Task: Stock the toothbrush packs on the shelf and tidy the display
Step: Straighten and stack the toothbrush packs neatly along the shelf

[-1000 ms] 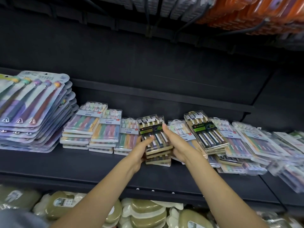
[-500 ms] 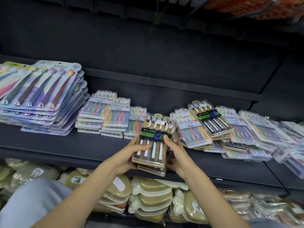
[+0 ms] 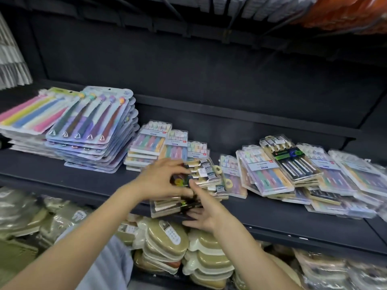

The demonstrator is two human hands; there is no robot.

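Note:
A stack of dark toothbrush packs (image 3: 207, 176) with beige card backs lies askew at the front of the dark shelf (image 3: 83, 181), turned sideways and overhanging the edge. My left hand (image 3: 161, 178) grips the stack's top from the left, fingers curled over it. My right hand (image 3: 201, 214) holds its near end, thumb on top and fingers under the lowest packs. Three neat stacks of pastel toothbrush packs (image 3: 155, 143) stand just behind the hands.
Tall stacks of large blister cards (image 3: 90, 126) fill the shelf's left. A messy heap of pastel and dark packs (image 3: 293, 170) spreads across the right. Beige and cream packaged goods (image 3: 165, 239) crowd the lower shelf. Orange packs (image 3: 345, 13) hang above.
The stack has been swung from lengthwise to sideways and shifted toward the shelf's front edge. My left hand moved on top of it and my right hand dropped under its near end.

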